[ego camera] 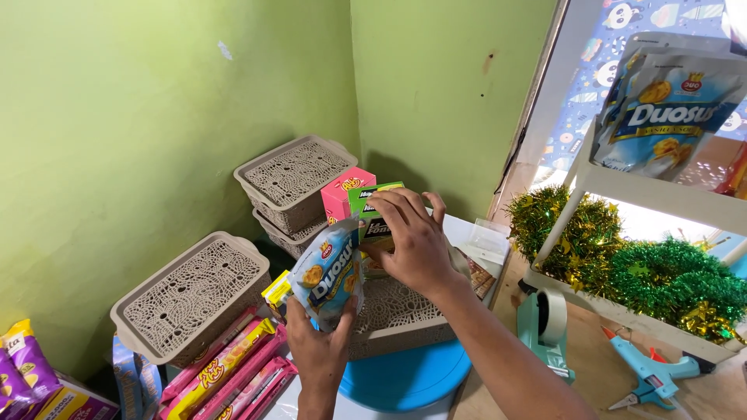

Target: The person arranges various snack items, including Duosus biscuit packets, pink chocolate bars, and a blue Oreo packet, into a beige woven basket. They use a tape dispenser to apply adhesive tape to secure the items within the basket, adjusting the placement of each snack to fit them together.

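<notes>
Lowest in the frame, bottom centre, the left hand (319, 350) comes up from the edge, fingers and thumb closed on the lower end of a light blue glossy plastic snack pouch (329, 272) printed with biscuits, held upright and slightly tilted. Left of that wrist lie long pink and yellow wrapped biscuit packs (226, 369) in a loose row; purple and yellow snack bags (31, 373) sit at the bottom-left corner. Under the hands, a round blue plastic stool top (408, 377) shows at lower centre, with a beige perforated plastic basket (397, 315) resting above it. Right forearm crosses from the lower right; the right hand (412, 241) is curled over a green cardboard box (373, 214), fingertips gripping its top edge, the box standing just above the basket at mid-frame and touching the pouch's upper right side. A pink cardboard box (342, 194) stands just behind and left of the green one. Lower right: a teal tape dispenser (545, 323) and a light blue glue gun (650, 373) on the wooden surface. Mid-left: a beige lidded lattice basket (191, 299); farther back, two stacked lidded baskets (292, 183) of the same kind against the green wall (156, 101). Right side: green and gold tinsel garland (630, 264) on a white shelf frame (661, 198), more blue snack pouches (669, 105) above at upper right.
</notes>
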